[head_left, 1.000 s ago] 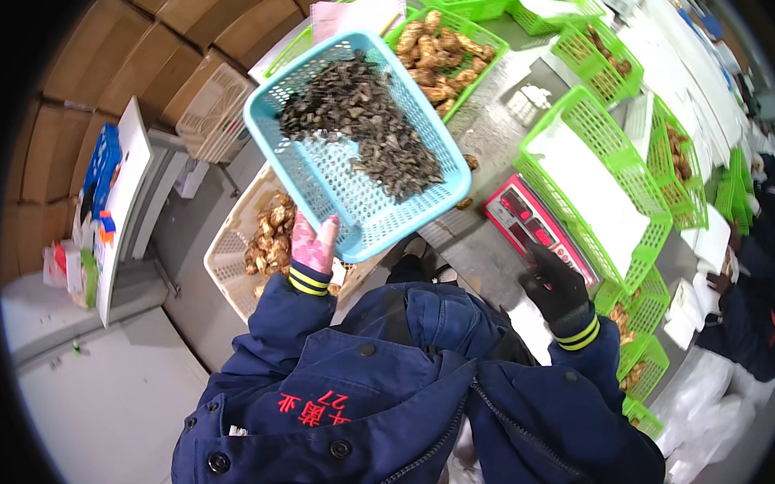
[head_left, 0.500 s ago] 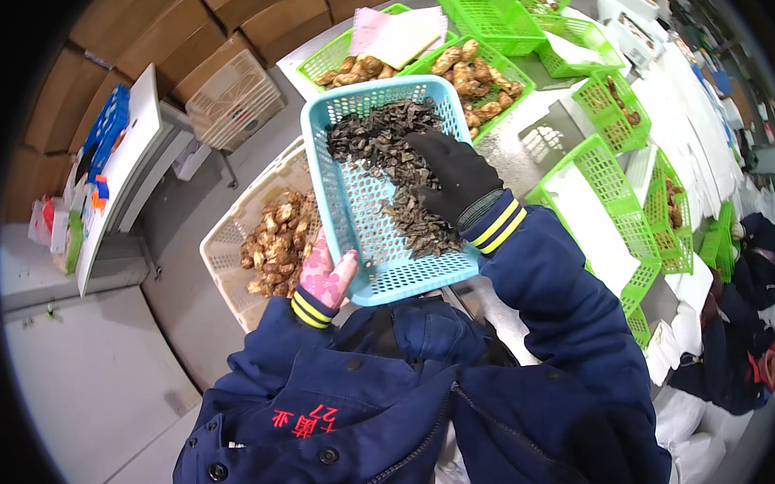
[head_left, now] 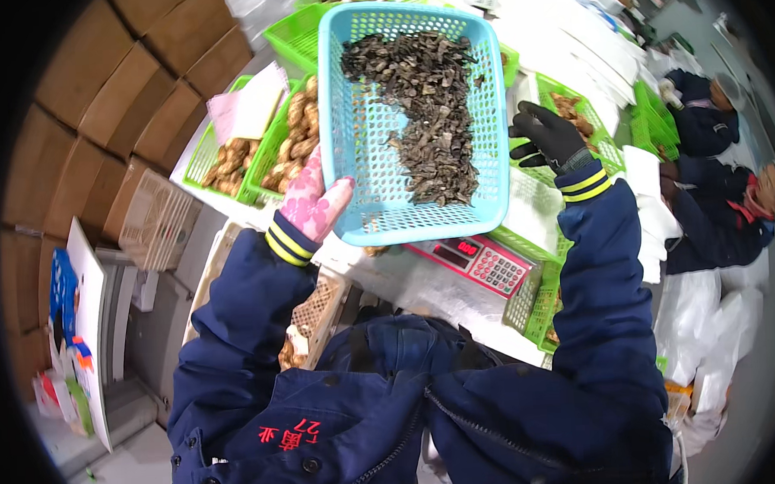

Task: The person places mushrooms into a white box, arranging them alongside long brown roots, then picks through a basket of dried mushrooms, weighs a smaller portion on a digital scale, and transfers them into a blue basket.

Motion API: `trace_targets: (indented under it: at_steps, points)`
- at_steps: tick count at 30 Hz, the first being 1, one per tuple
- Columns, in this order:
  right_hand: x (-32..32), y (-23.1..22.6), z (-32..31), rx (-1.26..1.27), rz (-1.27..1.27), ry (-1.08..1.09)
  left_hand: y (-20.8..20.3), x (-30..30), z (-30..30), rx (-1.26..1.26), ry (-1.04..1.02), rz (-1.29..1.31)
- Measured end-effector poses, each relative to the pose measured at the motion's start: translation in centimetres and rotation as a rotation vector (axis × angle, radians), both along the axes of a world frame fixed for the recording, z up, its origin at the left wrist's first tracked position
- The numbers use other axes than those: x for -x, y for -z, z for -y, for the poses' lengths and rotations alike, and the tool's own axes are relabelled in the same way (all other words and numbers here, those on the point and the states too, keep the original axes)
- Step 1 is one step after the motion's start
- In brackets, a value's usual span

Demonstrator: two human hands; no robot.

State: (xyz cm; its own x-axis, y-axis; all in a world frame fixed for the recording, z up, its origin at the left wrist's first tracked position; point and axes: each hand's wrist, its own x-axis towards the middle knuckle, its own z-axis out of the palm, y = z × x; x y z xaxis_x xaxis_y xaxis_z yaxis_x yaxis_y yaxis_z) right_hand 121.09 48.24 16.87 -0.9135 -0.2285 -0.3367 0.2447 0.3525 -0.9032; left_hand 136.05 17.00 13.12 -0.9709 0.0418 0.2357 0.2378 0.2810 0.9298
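Note:
My left hand (head_left: pixel 315 198), in a pink flowered glove, grips the left side of a light blue plastic basket (head_left: pixel 430 225), thumb over the rim. Dark, dry, crumpled flakes (head_left: pixel 438 123) lie in the basket, mostly along its far and right sides; the holed bottom shows bare at the left. My right hand (head_left: pixel 552 137), in a black glove, is just off the basket's right rim with fingers apart and bent, holding nothing. Below the basket's near edge, a red-edged weighing scale (head_left: pixel 484 268) with keypad and lit display is partly hidden.
Green baskets of knobbly brown produce (head_left: pixel 228 167) stand at the left, papers (head_left: pixel 247 105) over one. More green baskets (head_left: pixel 572 104) are at the right. A cream crate (head_left: pixel 321 310) stands near my left arm. Brown cartons (head_left: pixel 113 90) are stacked far left. Two people (head_left: pixel 702 111) are at the far right.
My right hand has come out of the dark flakes and moved right, past the rim. The view has swung right, and the basket now sits over the table and scale, still in my left hand.

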Motion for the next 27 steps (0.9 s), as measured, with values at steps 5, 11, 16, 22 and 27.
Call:
trace_targets:
  at_steps: [5, 11, 16, 22, 27]
  points:
    - [-0.2, 0.3, -3.6, 0.103, 0.033, 0.033, 2.2, 6.4, -1.0, -0.089, 0.253, 0.092]
    - [2.3, 4.1, -5.4, -0.034, 0.064, 0.185, 5.6, 12.1, -2.6, 0.129, 0.256, -0.031]
    - [3.6, 8.0, -7.0, -0.154, -0.091, 0.262, 8.2, 15.0, -3.9, 0.205, 0.162, -0.141]
    - [2.8, 11.4, -8.6, -0.388, -0.385, 0.299, 9.3, 15.4, -5.4, 0.306, 0.082, -0.025]
    - [2.7, 13.4, -8.5, -0.476, -0.402, 0.358, 9.9, 15.7, -5.9, 0.375, 0.087, 0.01]
